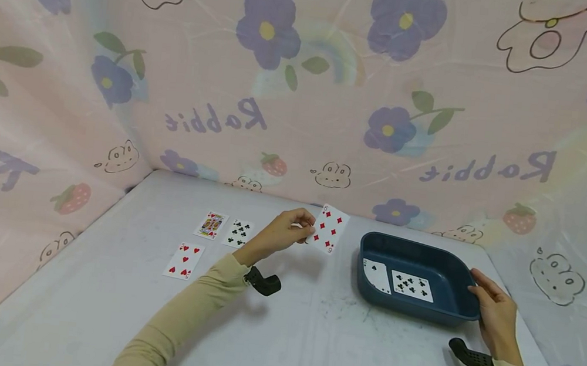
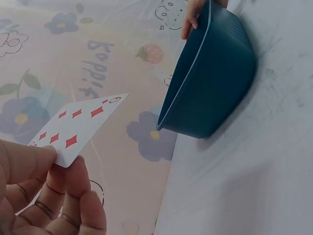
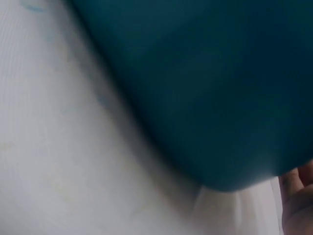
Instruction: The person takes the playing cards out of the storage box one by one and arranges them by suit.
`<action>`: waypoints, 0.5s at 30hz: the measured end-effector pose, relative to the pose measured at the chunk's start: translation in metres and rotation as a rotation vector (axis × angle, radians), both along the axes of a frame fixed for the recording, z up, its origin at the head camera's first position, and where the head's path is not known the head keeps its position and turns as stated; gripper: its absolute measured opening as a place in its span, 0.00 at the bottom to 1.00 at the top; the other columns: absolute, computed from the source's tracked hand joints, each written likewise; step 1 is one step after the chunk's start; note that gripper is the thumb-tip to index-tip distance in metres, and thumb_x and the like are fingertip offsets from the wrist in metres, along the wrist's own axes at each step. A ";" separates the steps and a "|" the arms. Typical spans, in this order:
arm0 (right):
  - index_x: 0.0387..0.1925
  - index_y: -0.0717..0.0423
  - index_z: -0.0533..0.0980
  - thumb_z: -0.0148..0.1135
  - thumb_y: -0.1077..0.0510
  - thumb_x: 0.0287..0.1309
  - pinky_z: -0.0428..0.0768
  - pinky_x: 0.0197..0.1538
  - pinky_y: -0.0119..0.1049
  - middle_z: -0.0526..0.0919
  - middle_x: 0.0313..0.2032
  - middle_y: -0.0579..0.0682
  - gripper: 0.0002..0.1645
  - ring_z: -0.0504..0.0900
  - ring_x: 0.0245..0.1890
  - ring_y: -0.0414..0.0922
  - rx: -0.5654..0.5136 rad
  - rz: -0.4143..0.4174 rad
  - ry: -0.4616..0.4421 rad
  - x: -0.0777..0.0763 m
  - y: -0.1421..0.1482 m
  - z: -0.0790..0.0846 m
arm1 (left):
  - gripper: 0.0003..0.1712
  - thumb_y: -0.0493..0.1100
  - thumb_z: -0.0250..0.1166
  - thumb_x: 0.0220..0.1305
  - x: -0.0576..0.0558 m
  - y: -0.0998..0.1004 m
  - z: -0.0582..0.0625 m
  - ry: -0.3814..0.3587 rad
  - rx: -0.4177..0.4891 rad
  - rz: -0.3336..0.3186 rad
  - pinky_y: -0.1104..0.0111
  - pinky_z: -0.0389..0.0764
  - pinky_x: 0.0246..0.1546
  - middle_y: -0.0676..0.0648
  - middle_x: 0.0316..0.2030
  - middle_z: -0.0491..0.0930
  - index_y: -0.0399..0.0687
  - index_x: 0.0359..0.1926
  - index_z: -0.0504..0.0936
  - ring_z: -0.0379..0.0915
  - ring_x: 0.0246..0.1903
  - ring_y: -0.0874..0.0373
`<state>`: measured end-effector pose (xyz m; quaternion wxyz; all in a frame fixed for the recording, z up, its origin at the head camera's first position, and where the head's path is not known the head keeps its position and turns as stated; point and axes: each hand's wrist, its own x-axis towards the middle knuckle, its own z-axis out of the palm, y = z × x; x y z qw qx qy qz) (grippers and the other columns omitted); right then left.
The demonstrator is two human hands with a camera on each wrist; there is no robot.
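Note:
Between thumb and fingers, my left hand pinches a six of diamonds playing card, held up above the table to the left of a dark blue plastic basin. The left wrist view shows the card gripped near one corner, its face visible. My right hand grips the basin's right rim, thumb over the edge. Inside the basin lie a spade card at the left and a club card beside it. In the right wrist view the basin's wall covers most of the picture.
On the table's left part lie a king card, a club card and a five of hearts, all face up. A patterned cloth walls in the white table at the back and sides.

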<state>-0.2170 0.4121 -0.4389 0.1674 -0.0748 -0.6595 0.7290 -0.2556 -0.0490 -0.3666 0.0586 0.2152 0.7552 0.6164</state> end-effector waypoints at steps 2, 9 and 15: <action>0.59 0.53 0.77 0.60 0.68 0.62 0.73 0.43 0.18 0.80 0.46 0.32 0.24 0.75 0.49 0.26 0.008 -0.026 -0.019 -0.001 -0.001 0.000 | 0.07 0.33 0.59 0.68 0.000 -0.003 -0.002 -0.005 0.007 0.014 0.62 0.78 0.39 0.45 0.35 0.74 0.35 0.46 0.75 0.75 0.31 0.55; 0.63 0.53 0.73 0.60 0.64 0.64 0.65 0.57 0.22 0.76 0.57 0.35 0.25 0.64 0.64 0.33 0.021 -0.119 -0.131 -0.001 -0.007 0.001 | 0.08 0.33 0.59 0.68 0.001 -0.010 -0.007 -0.045 0.045 0.060 0.65 0.79 0.39 0.44 0.35 0.74 0.33 0.47 0.74 0.76 0.35 0.48; 0.62 0.53 0.74 0.60 0.63 0.64 0.64 0.58 0.23 0.76 0.57 0.34 0.25 0.65 0.64 0.33 0.008 -0.143 -0.145 0.001 -0.010 0.001 | 0.09 0.31 0.58 0.69 0.000 -0.017 -0.015 -0.130 0.105 0.128 0.55 0.79 0.43 0.41 0.37 0.75 0.32 0.48 0.74 0.74 0.29 0.55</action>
